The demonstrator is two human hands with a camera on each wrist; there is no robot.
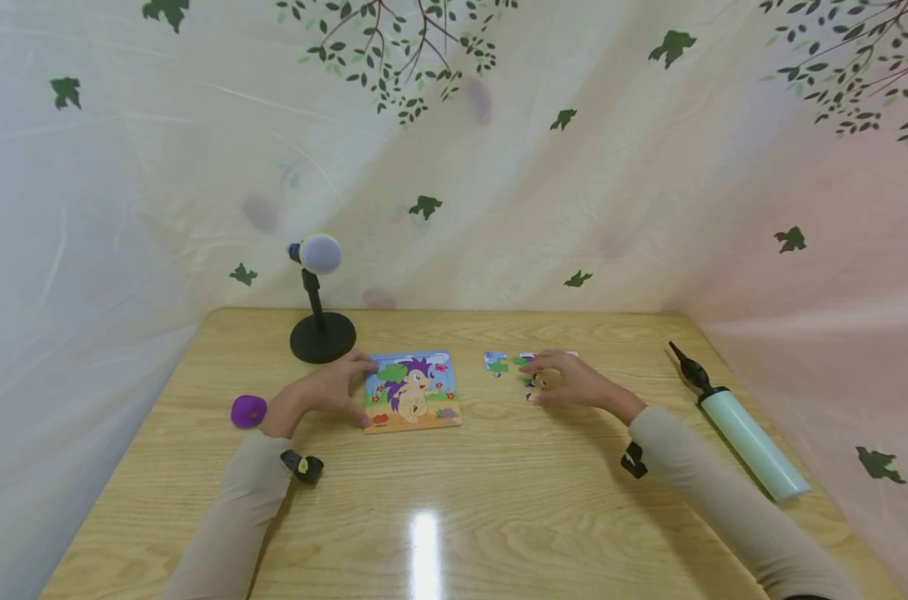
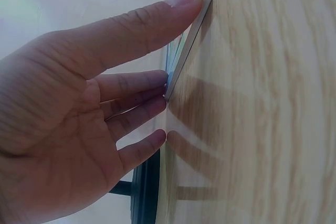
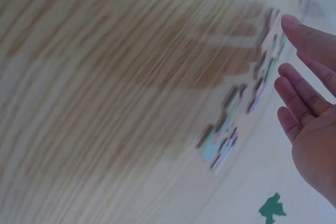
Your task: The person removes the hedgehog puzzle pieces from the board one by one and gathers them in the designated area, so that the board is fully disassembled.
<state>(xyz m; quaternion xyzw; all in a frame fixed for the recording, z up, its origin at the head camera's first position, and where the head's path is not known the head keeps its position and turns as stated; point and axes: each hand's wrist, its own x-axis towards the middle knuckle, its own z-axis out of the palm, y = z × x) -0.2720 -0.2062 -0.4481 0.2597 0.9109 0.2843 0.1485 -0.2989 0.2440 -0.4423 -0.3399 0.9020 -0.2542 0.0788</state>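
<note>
Pale wood-grain table, a white streak of reflected light toward the near side. Pale cloth backdrop rises behind the back edge and along both sides, printed with two leafy branches and scattered green leaves.

Counts: one hedgehog picture board, lying left of the table's centreline, nearer the back edge. Loose puzzle pieces to its right, well apart from it; several, exact number not readable under the fingers. One black stand with a round pale head, near the back-left corner. One purple object, toward the left edge. One pump, pale green barrel, black nozzle, slanting along the right edge with the nozzle toward the back-right corner.

Two hands, both in beige sleeves, a small black device on each wrist. Left hand: thumb and fingers extended, spread along the board's left side and touching it. Right hand: released, fingers loose, over the pieces.

In the way: right hand hides part of the pieces from the head view. Purple object sits just beside the left wrist; the stand's base is close beyond the left fingers.
</note>
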